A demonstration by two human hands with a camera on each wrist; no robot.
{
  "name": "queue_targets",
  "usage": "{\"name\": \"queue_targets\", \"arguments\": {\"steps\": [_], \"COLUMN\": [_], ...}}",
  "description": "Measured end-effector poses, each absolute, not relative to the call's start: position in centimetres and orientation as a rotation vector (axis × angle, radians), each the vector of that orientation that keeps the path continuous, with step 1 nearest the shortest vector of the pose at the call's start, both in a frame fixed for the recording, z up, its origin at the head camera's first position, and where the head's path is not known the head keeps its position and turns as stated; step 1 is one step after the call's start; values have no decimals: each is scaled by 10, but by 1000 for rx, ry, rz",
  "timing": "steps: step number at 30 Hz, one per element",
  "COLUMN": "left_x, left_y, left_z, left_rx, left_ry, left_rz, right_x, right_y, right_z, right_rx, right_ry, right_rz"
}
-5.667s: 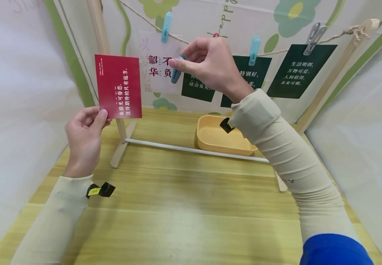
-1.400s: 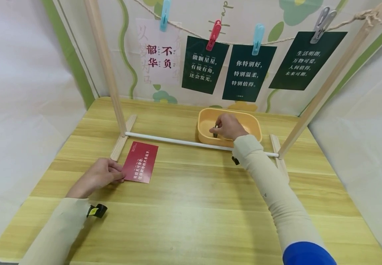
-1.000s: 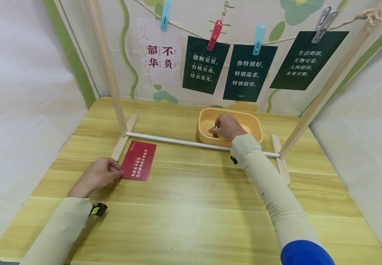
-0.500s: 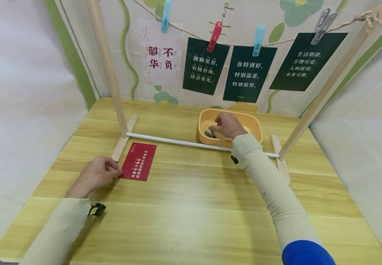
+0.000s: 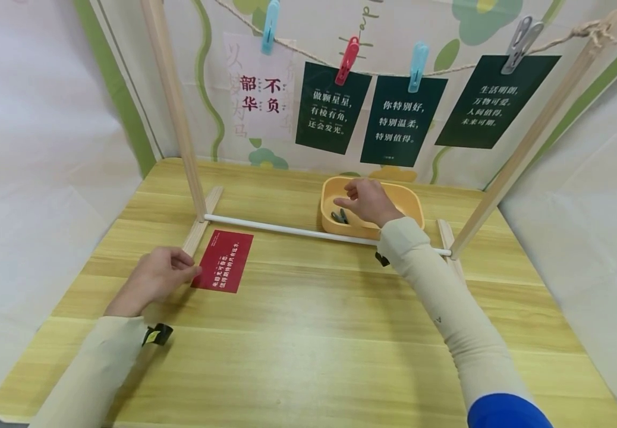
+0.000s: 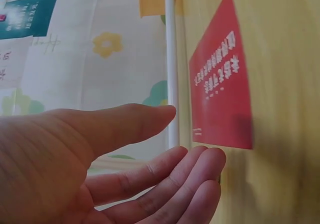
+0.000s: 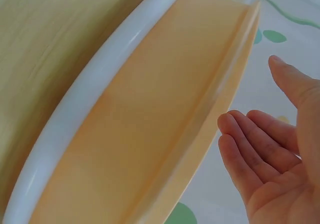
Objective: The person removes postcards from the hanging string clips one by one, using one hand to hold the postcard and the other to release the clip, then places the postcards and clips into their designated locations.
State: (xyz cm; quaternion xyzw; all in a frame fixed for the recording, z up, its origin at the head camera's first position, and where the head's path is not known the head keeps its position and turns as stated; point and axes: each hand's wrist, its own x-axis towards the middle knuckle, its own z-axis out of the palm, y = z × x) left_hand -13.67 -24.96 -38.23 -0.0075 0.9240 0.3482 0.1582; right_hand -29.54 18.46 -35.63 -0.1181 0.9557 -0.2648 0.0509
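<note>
The red card (image 5: 224, 261) with white writing lies flat on the table at the left. Just off its left corner is my left hand (image 5: 153, 278), thumb and fingers apart; a gap shows between them and the card (image 6: 220, 84) in the left wrist view. Over the yellow tray (image 5: 372, 230) hovers my right hand (image 5: 368, 203), its fingers loosely bent and holding nothing. Inside the tray, below the fingertips, lies a dark grey-blue clothespin (image 5: 340, 216). In the right wrist view the right hand (image 7: 280, 159) is above the tray's rim with its thumb spread away.
Behind, a twine line (image 5: 447, 72) holds several cards by clothespins: a pale card (image 5: 260, 89) and green cards, one of them a green card (image 5: 331, 110) under a red clothespin (image 5: 348, 60). Wooden posts (image 5: 177, 113) and a white bar (image 5: 287, 229) frame it.
The red card, earlier held up by my left hand, now lies on the table, released. My right hand has lowered the clothespin from near the line into the tray and let it go.
</note>
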Motion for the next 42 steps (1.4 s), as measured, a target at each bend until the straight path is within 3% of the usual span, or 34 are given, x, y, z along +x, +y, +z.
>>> {"name": "queue_targets", "arguments": {"steps": [42], "left_x": [-154], "left_y": [-220], "left_z": [-351], "left_rx": [82], "left_ry": [2795], "left_rz": [1081], "right_x": [-259], "right_y": [190], "right_z": [-326], "right_rx": [-499], "right_ry": [2913], "right_rz": [-758]}}
